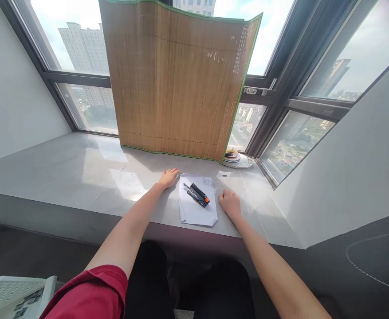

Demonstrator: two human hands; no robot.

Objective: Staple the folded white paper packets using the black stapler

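A stack of white paper (194,215) lies on the pale window sill (108,199) in front of me. On it rests a black stapler (199,193) with an orange part at its near end, set diagonally. My left hand (169,178) lies on the sill by the paper's far left corner, its fingers stretched out and holding nothing visible. To the right of the paper, my right hand (230,204) rests on the sill with its fingers curled in, apart from the stapler. Beyond the right hand lies a small white slip (225,174) with dark marks.
A bamboo mat (181,84) with green edging stands against the window behind the paper. Stacked plates (239,160) sit at its lower right corner. Walls close in both ends of the sill. A white perforated plastic object (11,292) is at lower left.
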